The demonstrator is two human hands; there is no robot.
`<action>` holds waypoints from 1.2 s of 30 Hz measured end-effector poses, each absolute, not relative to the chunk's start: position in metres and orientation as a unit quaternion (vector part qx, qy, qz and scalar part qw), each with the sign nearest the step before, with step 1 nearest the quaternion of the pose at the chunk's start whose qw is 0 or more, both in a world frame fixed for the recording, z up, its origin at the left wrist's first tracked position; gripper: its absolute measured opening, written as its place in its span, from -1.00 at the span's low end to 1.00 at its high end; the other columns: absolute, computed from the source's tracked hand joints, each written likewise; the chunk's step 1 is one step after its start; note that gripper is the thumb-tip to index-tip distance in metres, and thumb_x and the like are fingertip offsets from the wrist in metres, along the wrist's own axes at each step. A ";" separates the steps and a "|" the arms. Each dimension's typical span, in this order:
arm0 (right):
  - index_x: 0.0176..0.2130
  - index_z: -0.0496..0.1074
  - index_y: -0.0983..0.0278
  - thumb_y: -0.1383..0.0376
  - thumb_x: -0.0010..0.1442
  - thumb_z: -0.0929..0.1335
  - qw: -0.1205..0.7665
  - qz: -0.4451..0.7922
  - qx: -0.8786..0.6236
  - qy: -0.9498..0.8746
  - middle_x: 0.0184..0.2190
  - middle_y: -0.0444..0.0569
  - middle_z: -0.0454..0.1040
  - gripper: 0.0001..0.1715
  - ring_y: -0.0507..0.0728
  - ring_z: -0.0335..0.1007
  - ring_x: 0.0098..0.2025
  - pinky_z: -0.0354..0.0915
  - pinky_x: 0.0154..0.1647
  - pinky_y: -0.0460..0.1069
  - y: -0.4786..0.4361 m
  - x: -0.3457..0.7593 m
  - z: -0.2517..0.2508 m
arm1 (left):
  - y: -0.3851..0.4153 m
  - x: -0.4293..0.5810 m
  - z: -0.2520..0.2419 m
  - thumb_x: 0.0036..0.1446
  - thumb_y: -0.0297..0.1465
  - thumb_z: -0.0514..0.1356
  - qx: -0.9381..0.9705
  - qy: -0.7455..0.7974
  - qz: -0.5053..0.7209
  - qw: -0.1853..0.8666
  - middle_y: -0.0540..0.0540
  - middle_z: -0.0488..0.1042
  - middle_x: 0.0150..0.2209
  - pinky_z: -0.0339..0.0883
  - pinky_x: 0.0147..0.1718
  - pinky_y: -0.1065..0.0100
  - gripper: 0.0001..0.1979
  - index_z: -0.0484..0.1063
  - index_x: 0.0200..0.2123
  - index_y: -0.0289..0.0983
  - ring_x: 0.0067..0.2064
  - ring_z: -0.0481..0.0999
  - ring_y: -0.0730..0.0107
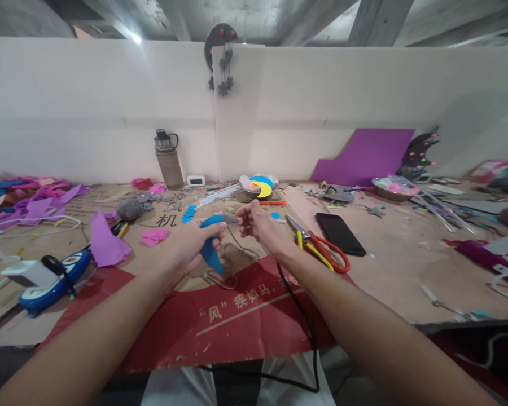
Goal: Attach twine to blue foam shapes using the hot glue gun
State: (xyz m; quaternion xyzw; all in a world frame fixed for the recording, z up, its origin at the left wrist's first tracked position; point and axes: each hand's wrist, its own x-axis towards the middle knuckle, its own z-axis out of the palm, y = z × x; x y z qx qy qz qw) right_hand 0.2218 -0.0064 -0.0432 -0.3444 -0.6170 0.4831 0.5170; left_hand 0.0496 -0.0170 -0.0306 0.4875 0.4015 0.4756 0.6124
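Observation:
My left hand (189,241) is closed around a blue felt crescent (212,258), which stands upright with its upper end curving to the right. That upper end carries a grey tip (231,219). Close to the tip, my right hand (260,225) has its fingers curled in a pinch; whatever they hold is too small to make out. Loose grey yarn (248,251) trails on the cardboard below both hands. Several small blue felt pieces (188,213) lie just behind my left hand.
Red-handled scissors (332,254), a yellow-handled tool (322,256) and a black phone (341,233) lie right of my hands. Behind are a bowl (248,196) with yellow and blue pieces and a bottle (169,163). A blue power strip (55,282) sits left; a black cable (298,304) crosses the cardboard.

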 end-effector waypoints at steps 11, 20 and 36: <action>-0.53 0.21 0.24 0.02 0.26 0.21 0.508 0.290 -0.375 -0.719 -0.59 -0.19 0.21 -0.54 0.01 0.13 -0.49 0.09 -0.39 -0.05 -0.015 0.214 -0.041 | -0.018 0.052 -0.031 -0.16 -0.39 0.39 0.458 0.384 0.472 0.648 0.06 0.34 -0.62 0.22 -0.64 0.50 -0.77 0.37 -0.56 -0.34 -0.66 0.24 0.65; -0.42 0.35 0.26 -0.35 0.09 0.05 0.535 0.492 -0.382 -0.570 -0.49 -0.07 0.35 -0.20 0.04 0.23 -0.48 0.18 -0.41 -0.02 0.002 0.214 -0.055 | -0.013 0.048 -0.032 -0.15 -0.34 0.36 0.478 0.387 0.548 0.567 0.05 0.36 -0.59 0.22 -0.58 0.45 -0.78 0.37 -0.52 -0.30 -0.62 0.27 0.59; -0.37 0.41 0.27 0.14 0.16 0.27 0.473 0.471 -0.360 -0.652 -0.62 -0.24 0.20 -0.74 -0.04 0.13 -0.59 0.15 -0.51 -0.09 -0.004 0.199 -0.067 | 0.004 0.041 -0.036 -0.18 -0.41 0.37 0.427 0.358 0.608 0.566 0.05 0.36 -0.59 0.24 -0.59 0.49 -0.79 0.38 -0.52 -0.34 -0.62 0.27 0.61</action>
